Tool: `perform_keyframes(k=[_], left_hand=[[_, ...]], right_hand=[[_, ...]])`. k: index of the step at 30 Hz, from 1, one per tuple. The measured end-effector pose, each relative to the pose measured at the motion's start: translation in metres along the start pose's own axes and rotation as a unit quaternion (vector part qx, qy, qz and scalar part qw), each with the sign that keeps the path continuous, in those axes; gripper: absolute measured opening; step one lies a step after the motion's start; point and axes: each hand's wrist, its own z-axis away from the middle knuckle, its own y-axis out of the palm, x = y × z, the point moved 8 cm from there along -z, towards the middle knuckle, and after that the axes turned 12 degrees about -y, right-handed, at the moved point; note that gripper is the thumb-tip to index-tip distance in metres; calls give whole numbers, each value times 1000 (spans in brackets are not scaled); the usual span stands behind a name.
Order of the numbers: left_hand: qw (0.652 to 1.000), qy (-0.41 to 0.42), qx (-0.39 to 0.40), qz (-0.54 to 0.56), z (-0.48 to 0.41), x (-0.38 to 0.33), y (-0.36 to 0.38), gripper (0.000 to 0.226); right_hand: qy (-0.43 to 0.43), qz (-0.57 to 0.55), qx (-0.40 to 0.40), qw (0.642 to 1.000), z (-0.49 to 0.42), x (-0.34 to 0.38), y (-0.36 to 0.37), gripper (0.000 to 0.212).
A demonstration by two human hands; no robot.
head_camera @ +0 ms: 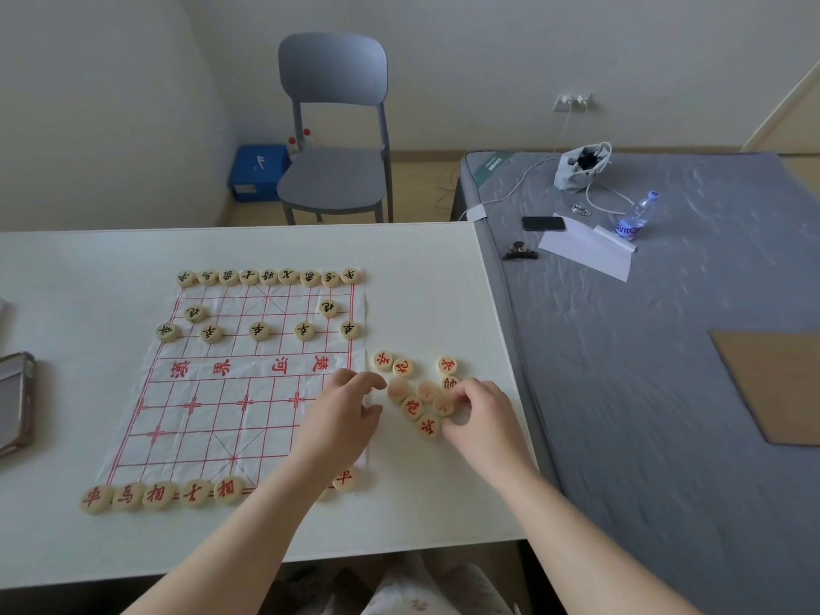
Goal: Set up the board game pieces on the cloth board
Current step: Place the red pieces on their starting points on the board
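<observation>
My right hand (481, 412) pinches a round pale wooden red-marked piece from the loose pile (421, 392) near the white desk's (88, 268) right edge. My left hand (344, 419), grip loosely spread and holding nothing, hovers over the white red-lined cloth board's (222, 392) right side.

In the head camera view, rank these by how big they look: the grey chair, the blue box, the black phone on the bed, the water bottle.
1. Grey chair
2. Blue box
3. Black phone and water bottle: look alike, unranked.
</observation>
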Motion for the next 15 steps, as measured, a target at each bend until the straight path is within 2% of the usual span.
perform_keyframes(k=[3, 8, 15], left_hand=[[1000, 0, -1, 2, -1, 0, -1, 28], [1000, 0, -8, 9, -3, 3, -5, 27], [1000, -15, -17, 11, -5, 16, -20, 27]], right_hand=[[-3, 16, 14, 1000, -2, 2, 1, 33], [-12, 39, 21, 999, -4, 4, 3, 27], [-36, 38, 30, 998, -3, 7, 6, 35]])
